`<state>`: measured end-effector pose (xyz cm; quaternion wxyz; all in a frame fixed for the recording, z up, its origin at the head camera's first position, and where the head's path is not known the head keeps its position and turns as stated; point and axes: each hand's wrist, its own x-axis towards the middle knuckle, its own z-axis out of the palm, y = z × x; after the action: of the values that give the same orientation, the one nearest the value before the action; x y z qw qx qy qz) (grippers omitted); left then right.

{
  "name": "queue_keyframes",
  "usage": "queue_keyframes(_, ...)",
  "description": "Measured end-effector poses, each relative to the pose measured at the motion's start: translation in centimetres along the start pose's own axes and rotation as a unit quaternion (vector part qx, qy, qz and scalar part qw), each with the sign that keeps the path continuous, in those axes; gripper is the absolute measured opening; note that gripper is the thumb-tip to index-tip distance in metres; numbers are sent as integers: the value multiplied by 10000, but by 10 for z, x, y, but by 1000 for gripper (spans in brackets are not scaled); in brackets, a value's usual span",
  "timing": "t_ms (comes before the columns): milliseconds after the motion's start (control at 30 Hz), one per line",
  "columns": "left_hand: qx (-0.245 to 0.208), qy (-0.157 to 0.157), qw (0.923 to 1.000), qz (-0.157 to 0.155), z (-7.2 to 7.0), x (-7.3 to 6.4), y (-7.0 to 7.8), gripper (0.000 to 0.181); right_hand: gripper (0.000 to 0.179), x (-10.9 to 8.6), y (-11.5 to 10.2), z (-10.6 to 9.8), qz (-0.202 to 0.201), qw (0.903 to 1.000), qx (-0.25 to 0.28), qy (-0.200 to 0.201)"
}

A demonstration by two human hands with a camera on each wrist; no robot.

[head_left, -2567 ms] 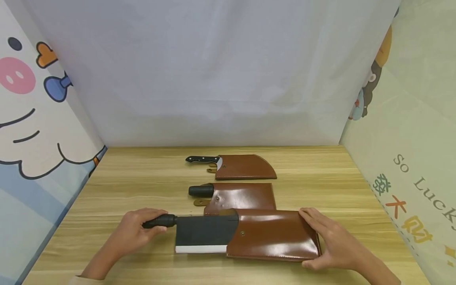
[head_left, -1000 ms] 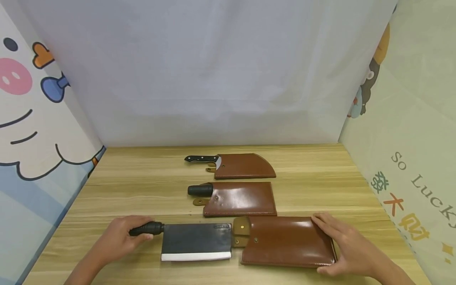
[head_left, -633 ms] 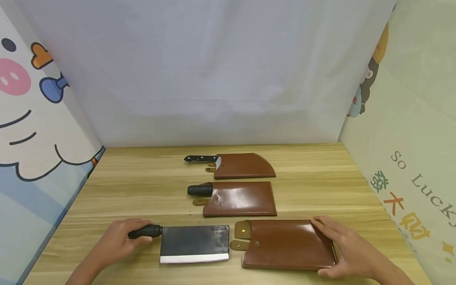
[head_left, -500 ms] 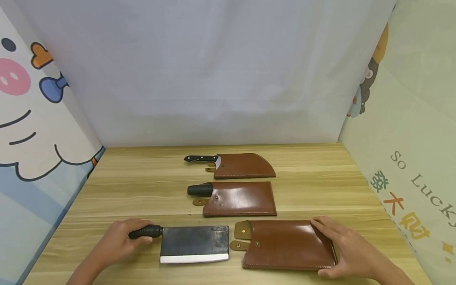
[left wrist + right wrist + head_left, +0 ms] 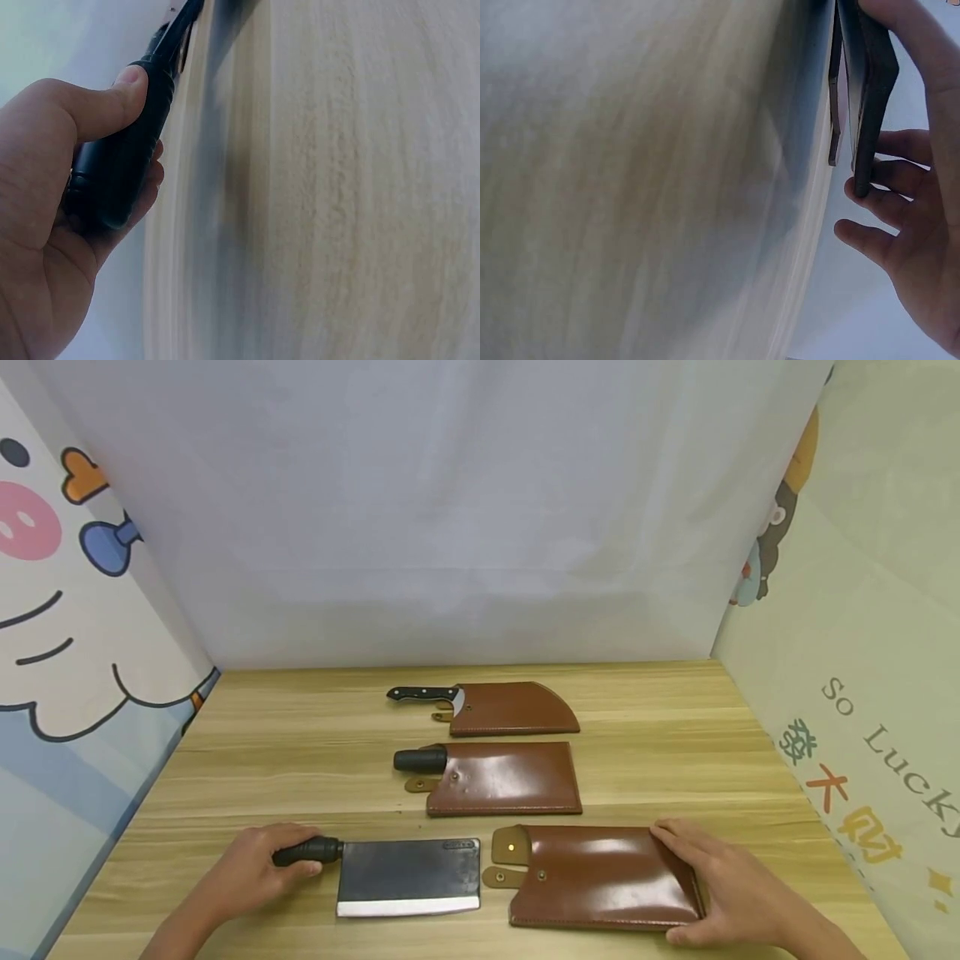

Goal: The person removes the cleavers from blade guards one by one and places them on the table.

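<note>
My left hand (image 5: 251, 868) grips the black handle (image 5: 307, 850) of a cleaver (image 5: 408, 872), its thumb along the handle in the left wrist view. The bare blade is dark with a bright lower edge and points right. Just beyond its tip lies a brown leather knife sheath (image 5: 600, 877), its two tan straps (image 5: 510, 845) undone at the left mouth. My right hand (image 5: 727, 885) holds the sheath's right end, fingers at the upper corner and thumb at the lower one. From the right wrist, the sheath end (image 5: 874, 90) shows between thumb and fingers.
Behind, a sheathed knife with a thick black handle (image 5: 420, 762) lies in a rectangular brown sheath (image 5: 517, 777). Farther back is a riveted-handle knife (image 5: 423, 693) in a curved brown sheath (image 5: 517, 708). A pale curtain (image 5: 450, 527) rises at the wooden table's (image 5: 300, 735) back edge.
The cleaver, earlier partly inside the sheath, has slid out to the left with my left hand. The sheath and right hand have moved right and nearer. Over the last half second little changes.
</note>
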<state>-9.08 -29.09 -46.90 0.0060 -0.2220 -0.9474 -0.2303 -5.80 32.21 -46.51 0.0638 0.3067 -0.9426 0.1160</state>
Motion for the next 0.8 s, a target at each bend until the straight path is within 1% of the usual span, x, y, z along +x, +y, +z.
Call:
queue_keyframes(100,8,-71,10000,9,3,1,-4,39,117,-1,1,3,62,9999,69,-52)
queue_keyframes(233,26,-149,9999,28,6,1,-8,39,118,-2,1,6,282,9989,264,-257)
queue_keyframes(400,-92,-266,9996,-29,9,2,-12,40,119,-1,2,8,448,9965,443,-547)
queue_keyframes(567,-138,-373,9992,-65,9,2,-13,41,119,-1,3,11,493,9930,661,-847)
queue_keyframes(800,-153,-496,9984,-212,10,4,-13,44,121,0,5,13,495,9909,821,-945)
